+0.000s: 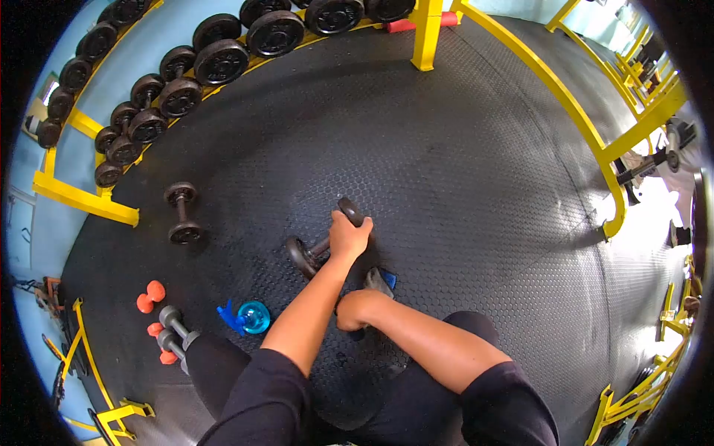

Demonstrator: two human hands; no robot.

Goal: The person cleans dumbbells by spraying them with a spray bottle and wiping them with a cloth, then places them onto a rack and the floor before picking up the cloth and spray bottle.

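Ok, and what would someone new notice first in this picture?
Probably the big yellow frame at the upper right, bright against the dark floor, then the rows of black dumbbells at the upper left. Near the middle, the left hand on one dumbbell may draw the eye, with a blue spray bottle at the lower left.

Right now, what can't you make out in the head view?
In the head view:
Dumbbell in the left hand: handle and far plate partly covered by that hand.
Right hand: fingers hidden behind the hand itself; any grip on the grey item is unclear.
Rack dumbbells: markings too small to read; topmost cut off by the upper edge.
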